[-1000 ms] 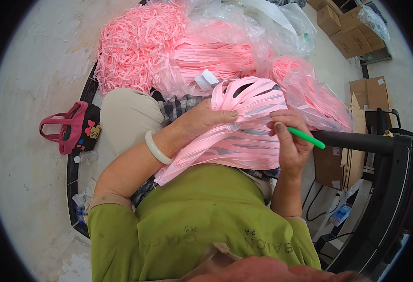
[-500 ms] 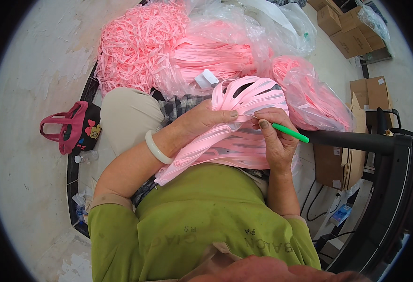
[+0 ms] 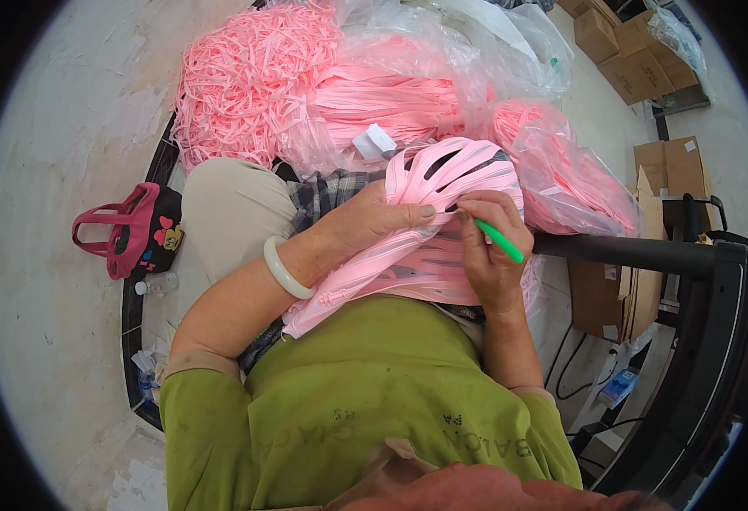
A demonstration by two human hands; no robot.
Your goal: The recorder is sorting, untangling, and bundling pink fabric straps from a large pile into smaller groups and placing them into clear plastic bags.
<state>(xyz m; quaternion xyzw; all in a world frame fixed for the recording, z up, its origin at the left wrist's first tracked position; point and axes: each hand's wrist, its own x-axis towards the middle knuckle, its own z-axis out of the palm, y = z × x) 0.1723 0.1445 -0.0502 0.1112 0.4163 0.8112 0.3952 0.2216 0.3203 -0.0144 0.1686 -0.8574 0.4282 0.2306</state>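
A bundle of long pink zipper strips (image 3: pixel 468 175) lies across my lap, fanned out at the far side and bunched toward my waist. My left hand (image 3: pixel 382 213) grips the bunch, its thumb pressed flat over the strips. In my right hand (image 3: pixel 495 247) is a slim green-handled tool (image 3: pixel 502 241), held like a pen with the handle's end pointing toward me. Its working tip is hidden by my fingers, which touch the strips just right of my left thumb. A white bangle (image 3: pixel 285 267) circles my left wrist.
Beyond my knees lie a tangled pink heap (image 3: pixel 250 81) and bagged pink strips (image 3: pixel 391 98), with another bagged bundle (image 3: pixel 566 175) to the right. A dark bar (image 3: pixel 630 253) runs along my right, near cardboard boxes (image 3: pixel 600 298). A pink-and-black bag (image 3: pixel 148 230) sits at left.
My right hand has shifted slightly left and turned, so the green handle points more toward me. The tool's thin tip, visible before, is now hidden. My left hand has barely moved.
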